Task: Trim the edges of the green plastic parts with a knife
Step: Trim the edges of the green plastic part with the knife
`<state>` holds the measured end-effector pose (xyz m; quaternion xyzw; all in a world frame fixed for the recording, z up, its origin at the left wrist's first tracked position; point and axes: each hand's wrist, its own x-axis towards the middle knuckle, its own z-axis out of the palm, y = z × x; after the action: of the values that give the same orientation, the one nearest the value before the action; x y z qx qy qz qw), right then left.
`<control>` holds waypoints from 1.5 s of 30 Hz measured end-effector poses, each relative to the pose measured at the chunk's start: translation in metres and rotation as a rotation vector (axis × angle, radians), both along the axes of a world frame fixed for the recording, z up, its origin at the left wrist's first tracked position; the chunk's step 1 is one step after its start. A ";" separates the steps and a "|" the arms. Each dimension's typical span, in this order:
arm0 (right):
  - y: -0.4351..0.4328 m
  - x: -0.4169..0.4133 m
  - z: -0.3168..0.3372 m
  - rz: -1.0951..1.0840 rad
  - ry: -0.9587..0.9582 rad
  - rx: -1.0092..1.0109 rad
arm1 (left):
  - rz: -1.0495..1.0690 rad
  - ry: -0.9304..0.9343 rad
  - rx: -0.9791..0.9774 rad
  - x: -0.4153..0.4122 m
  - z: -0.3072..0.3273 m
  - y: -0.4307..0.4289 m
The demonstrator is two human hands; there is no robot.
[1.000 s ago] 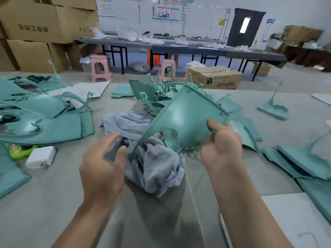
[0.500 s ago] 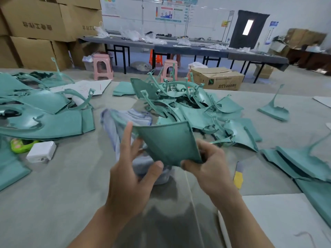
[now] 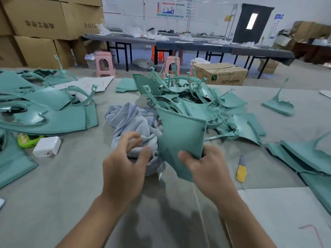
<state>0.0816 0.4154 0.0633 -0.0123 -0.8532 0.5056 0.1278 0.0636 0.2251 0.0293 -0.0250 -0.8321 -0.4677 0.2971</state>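
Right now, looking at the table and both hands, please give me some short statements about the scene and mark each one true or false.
1. The right hand holds a green plastic part by its lower end. True.
2. The left hand grips the knife. False: it holds nothing; the yellow-handled knife lies on the table, right of the right hand.
3. A grey cloth lies bunched beyond the left hand. True.
4. The white box sits at the table's right side. False: it is on the left.
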 end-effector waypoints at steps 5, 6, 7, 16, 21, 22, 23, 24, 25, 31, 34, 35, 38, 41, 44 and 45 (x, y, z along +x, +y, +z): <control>-0.031 0.005 -0.023 0.210 0.028 0.527 | -0.450 -0.172 0.071 0.011 -0.005 0.016; -0.034 0.004 -0.024 0.263 0.054 0.531 | -0.502 -0.200 0.114 0.011 -0.005 0.018; -0.034 0.003 -0.024 0.305 0.090 0.517 | -0.542 -0.213 0.162 0.010 -0.005 0.018; 0.036 -0.007 0.002 -0.082 -0.154 0.428 | -0.038 0.034 0.049 0.009 -0.002 0.017; 0.114 0.007 -0.001 -0.488 -0.466 0.723 | 0.056 0.132 0.328 -0.004 0.002 -0.006; 0.119 0.011 -0.007 -0.478 -0.503 0.737 | 0.044 0.161 0.281 -0.006 0.003 -0.010; 0.120 0.014 -0.012 -0.465 -0.536 0.738 | 0.032 0.177 0.173 -0.007 0.002 -0.013; 0.120 0.014 -0.016 -0.455 -0.566 0.725 | 0.020 0.170 0.040 -0.008 0.000 -0.015; 0.118 0.012 -0.020 -0.454 -0.591 0.705 | 0.007 0.143 -0.094 -0.011 -0.003 -0.016; 0.115 -0.004 -0.028 -0.464 -0.580 0.651 | -0.092 -0.081 -0.250 -0.018 -0.011 -0.017; 0.115 -0.006 -0.027 -0.521 -0.568 0.627 | -0.108 -0.128 -0.213 -0.014 -0.012 -0.017; 0.115 -0.005 -0.027 -0.526 -0.571 0.630 | -0.118 -0.124 -0.199 -0.014 -0.013 -0.015; 0.112 0.004 -0.026 -0.515 -0.573 0.617 | -0.181 -0.097 -0.198 -0.011 -0.010 -0.011; 0.103 0.014 -0.024 -0.554 -0.455 0.472 | -0.170 -0.084 -0.219 -0.010 -0.011 -0.011; 0.086 0.020 -0.015 -0.587 -0.121 0.326 | -0.134 -0.110 -0.240 -0.010 -0.015 -0.013; 0.075 0.021 -0.012 -0.499 -0.012 0.235 | -0.120 -0.119 -0.253 -0.010 -0.016 -0.013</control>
<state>0.1027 0.4901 0.0512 -0.2100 -0.8773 0.3559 0.2440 0.0532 0.2119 0.0135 -0.0841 -0.8975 -0.3765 0.2136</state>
